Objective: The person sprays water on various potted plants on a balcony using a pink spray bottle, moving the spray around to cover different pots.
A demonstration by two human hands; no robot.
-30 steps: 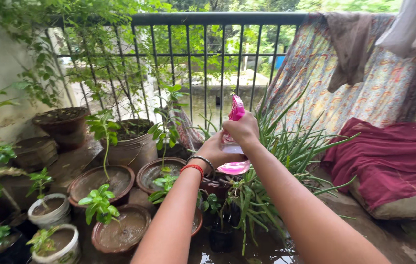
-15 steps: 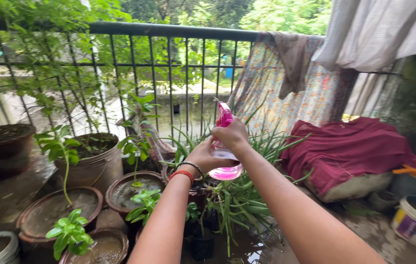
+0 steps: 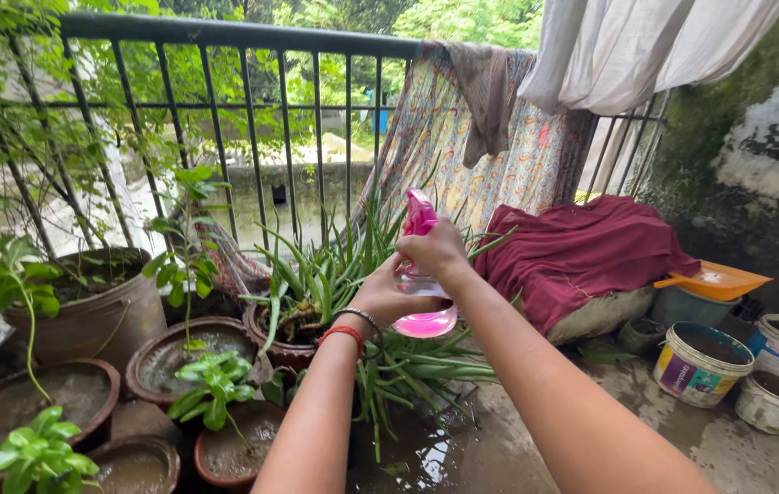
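Both hands grasp the pink spray bottle, right hand at its trigger, left hand cupping its base, above the spiky plant at 12 o'clock; wet fingers risk letting it slip

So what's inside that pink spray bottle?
Pink liquid fills the rounded base of the spray bottle. The right hand and left hand cover its middle, so the level there is hidden.

Soft, even daylight from beyond the far railing; faint shadows, sharp focus, slight glare on wet floor.
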